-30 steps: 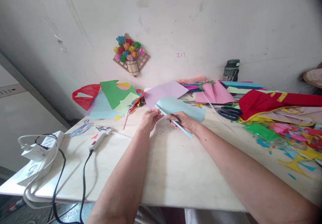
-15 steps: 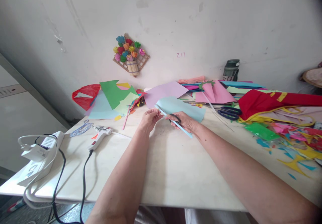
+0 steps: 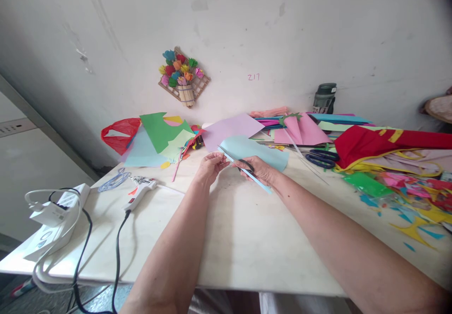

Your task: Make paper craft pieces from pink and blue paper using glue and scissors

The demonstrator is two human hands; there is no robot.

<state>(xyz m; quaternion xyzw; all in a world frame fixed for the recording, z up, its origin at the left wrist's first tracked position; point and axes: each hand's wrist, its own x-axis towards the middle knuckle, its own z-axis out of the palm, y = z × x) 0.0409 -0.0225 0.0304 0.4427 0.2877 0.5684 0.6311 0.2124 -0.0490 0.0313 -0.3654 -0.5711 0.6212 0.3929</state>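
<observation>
My right hand (image 3: 259,168) is closed round the black handles of a pair of scissors (image 3: 246,165), whose blades point up and to the left. A light blue sheet of paper (image 3: 256,151) curves up behind the blades. Along the scissors runs a narrow light blue paper strip (image 3: 260,185), its lower end hanging below my right hand. At the near left edge of this paper, my left hand (image 3: 213,165) is closed in a pinch on it, close to the blades. The fingers partly hide where blades and paper meet.
At left lie a white hot glue gun (image 3: 140,195) and a power strip (image 3: 60,229) with trailing cables. Coloured sheets, including a lilac sheet (image 3: 231,130), lie along the wall. Other blue-handled scissors (image 3: 321,157), red fabric (image 3: 384,142) and paper scraps (image 3: 411,222) are at right.
</observation>
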